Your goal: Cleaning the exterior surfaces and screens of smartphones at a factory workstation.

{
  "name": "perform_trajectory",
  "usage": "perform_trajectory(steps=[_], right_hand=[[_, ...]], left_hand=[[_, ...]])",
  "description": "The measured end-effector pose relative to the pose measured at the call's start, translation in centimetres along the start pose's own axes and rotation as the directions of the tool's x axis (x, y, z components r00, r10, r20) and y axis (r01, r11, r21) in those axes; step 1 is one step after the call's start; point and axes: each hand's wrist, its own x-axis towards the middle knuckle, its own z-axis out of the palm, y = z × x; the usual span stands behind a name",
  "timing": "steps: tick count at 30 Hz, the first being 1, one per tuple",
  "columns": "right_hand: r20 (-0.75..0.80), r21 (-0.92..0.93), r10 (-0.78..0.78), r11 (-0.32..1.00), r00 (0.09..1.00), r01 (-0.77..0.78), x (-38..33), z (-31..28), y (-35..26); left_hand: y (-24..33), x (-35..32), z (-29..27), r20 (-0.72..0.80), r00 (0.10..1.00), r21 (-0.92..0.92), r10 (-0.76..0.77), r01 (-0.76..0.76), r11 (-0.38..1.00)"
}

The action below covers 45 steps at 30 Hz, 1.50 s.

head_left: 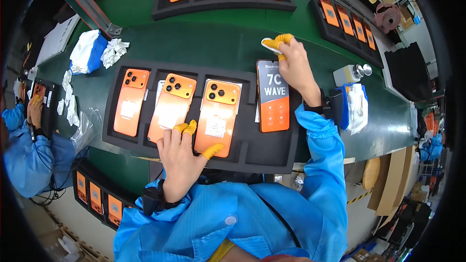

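A black foam tray [268, 153] lies before me, holding several orange phones. Three lie back up: one at the left [131, 103], a second phone [173, 99] tilted in its slot, and a third phone [216, 116] with a white label. At the right, a phone [274, 94] lies face up with a printed film on its screen. My left hand [182, 156], in yellow finger cots, spreads its fingers over the lower ends of the second and third phones. Beyond the face-up phone, my right hand [294, 65] pinches a small folded white cloth [270, 46].
More phone trays stand at the back [223, 4], far right [347, 34] and lower left [97, 204]. A blue box of white wipes [89, 51] sits left; another wipe box [356, 106] and a pump bottle [348, 73] stand right. A co-worker [31, 150] works at the left.
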Motion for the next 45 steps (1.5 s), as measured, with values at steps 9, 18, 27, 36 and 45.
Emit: perform_trajectory(steps=[9, 18, 27, 36, 45], right_hand=[[-0.074, -0.005, -0.114, 0.993, 0.991, 0.114, -0.6, -1.5, -3.6], [0.108, -0.243, -0.359, 0.895, 0.927, 0.375, -2.3, -1.1, -4.5], [-0.132, -0.195, -0.181, 0.969, 0.975, 0.153, -3.3, -2.7, -5.5], [-0.066, -0.018, -0.435, 0.900, 0.898, 0.435, -4.6, -0.2, -9.2], [-0.019, 0.059, -0.653, 0.755, 0.757, 0.653, -8.3, 0.1, -11.4]], left_hand=[[2.3, -0.2, 0.4, 0.052, 0.985, -0.421, -0.164, 0.170, 0.891], [2.9, 1.4, -0.6, -0.269, 0.962, -0.336, -0.044, -0.051, 0.940], [2.7, 2.8, 2.7, -0.204, 0.978, -0.165, 0.054, -0.088, 0.982], [3.0, 3.0, 2.3, -0.341, 0.940, -0.223, 0.004, -0.085, 0.971], [2.0, 2.0, 3.3, -0.189, 0.982, -0.235, 0.018, -0.063, 0.970]])
